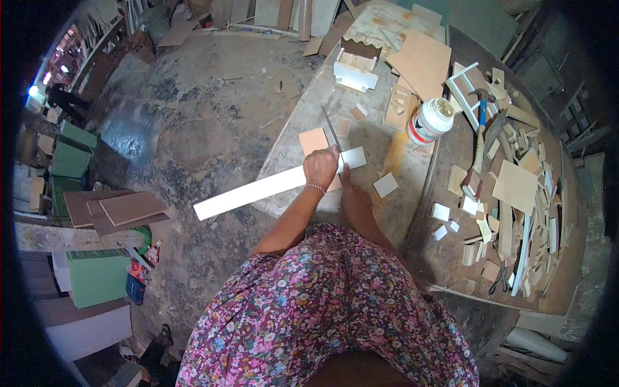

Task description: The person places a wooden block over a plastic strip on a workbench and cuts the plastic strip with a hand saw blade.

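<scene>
A long white board strip (251, 191) lies slantwise over the corner of the worktable, its left end sticking out past the edge. My left hand (320, 169) is closed in a fist on the strip near its right end. Close by the thumb, a thin dark saw-like blade (329, 124) crosses the strip and points away from me. My right hand (353, 197) is closed at the near end of this blade, just below the strip; its grip is partly hidden. Beneath the strip lies a flat tan wood piece (313, 140).
A small white square (385, 185) and an open white tub (432, 120) stand right of my hands. Farther off is a small wooden box-like piece (356, 68). A second table holds a hammer (481, 106) and many wood offcuts. Green boxes (97, 277) stand at left.
</scene>
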Available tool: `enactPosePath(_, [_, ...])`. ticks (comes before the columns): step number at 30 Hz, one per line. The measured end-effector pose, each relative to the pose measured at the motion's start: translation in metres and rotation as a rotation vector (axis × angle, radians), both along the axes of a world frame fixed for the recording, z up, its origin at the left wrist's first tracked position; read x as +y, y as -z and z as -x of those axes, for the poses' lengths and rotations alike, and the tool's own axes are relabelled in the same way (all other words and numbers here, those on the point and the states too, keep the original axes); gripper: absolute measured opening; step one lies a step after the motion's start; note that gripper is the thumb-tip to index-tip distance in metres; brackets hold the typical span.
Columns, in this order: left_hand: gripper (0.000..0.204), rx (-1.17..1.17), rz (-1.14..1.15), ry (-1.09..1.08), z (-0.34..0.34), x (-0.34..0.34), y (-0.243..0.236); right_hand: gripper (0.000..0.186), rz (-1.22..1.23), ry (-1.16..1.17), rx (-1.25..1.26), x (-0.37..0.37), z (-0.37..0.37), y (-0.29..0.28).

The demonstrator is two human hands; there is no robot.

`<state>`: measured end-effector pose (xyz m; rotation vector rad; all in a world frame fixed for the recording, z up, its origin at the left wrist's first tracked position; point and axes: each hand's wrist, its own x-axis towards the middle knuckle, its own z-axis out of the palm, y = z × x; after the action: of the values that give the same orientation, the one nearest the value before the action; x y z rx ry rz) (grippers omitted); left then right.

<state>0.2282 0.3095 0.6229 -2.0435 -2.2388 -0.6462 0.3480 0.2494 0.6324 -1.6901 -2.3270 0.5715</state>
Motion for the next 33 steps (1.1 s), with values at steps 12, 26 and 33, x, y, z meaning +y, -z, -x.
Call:
enactPosePath(12, [0.033,0.000,0.028,0.073,0.000,0.002,0.008,0.062,-0.048,0.067,-0.014,0.022,0.013,0.005])
enactPosePath(26, [0.039,0.005,-0.045,0.059,-0.008,0.001,-0.002,0.056,-0.283,0.087,0.038,0.025,0.014,0.011])
enactPosePath(33, [0.039,0.030,-0.049,-0.052,-0.005,-0.001,0.000,0.053,-0.215,0.065,0.026,-0.011,0.000,0.001])
